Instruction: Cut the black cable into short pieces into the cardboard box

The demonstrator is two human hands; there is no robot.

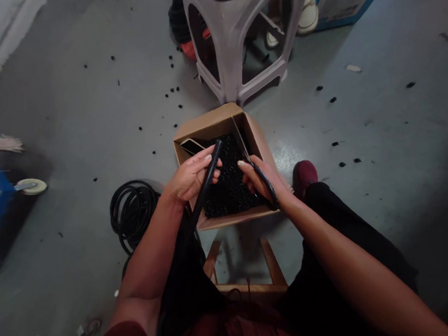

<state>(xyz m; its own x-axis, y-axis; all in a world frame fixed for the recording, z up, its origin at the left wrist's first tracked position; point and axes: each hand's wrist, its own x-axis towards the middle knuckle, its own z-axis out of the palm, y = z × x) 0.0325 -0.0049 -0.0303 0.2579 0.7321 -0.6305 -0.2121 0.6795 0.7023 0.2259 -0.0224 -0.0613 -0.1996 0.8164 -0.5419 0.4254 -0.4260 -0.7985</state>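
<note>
My left hand (192, 176) is closed around a black ribbed hose (205, 187), whose cut end points away from me over a cardboard box (258, 139). In my right hand (261, 174) is a pair of scissors (239, 137), with the blades reaching toward the far side of the box and apart from the hose. Many small black cut pieces (227, 195) fill the bottom of the box beneath both hands. A flap or strip (192, 145) stands inside the box at its left corner.
A grey plastic stool (231, 36) stands just beyond the box. Coiled black hose (130, 212) lies on the floor at left. At far left is a blue wheeled bin (2, 189). Another person's shoe (309, 15) shows behind the stool. Black bits are scattered over the floor (107, 104).
</note>
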